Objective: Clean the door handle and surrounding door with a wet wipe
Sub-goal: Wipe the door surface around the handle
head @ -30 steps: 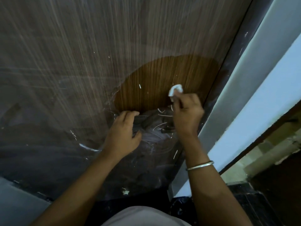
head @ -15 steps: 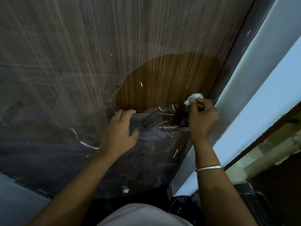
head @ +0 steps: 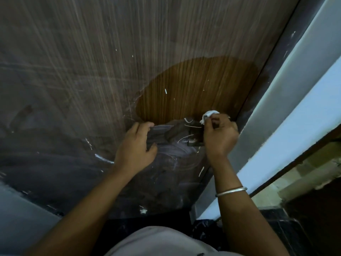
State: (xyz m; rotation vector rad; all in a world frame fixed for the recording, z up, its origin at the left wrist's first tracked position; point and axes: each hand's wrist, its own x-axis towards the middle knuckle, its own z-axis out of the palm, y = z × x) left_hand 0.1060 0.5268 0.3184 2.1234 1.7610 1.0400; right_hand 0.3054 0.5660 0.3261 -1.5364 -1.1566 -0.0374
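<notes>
A dusty brown wooden door point(head: 92, 71) fills the view, with a wiped, bright wood patch point(head: 193, 89) just above the handle. The dark door handle point(head: 177, 133) juts out between my hands, and a small latch point(head: 192, 143) sits below it. My left hand point(head: 135, 145) grips the left end of the handle, fingers curled over its top. My right hand point(head: 219, 134) pinches a crumpled white wet wipe point(head: 209, 115) against the door near its right edge, just right of the handle.
A dark door frame point(head: 273, 58) runs along the door's right edge, with a white and pale blue wall point(head: 304, 111) beyond it. Tiled floor point(head: 304, 174) shows at the lower right. White paint flecks dot the door. A silver bangle point(head: 230, 191) circles my right wrist.
My right hand carried the wipe from above the handle rightward and down toward the door's edge, then eased slightly back left. My left hand stayed on the handle.
</notes>
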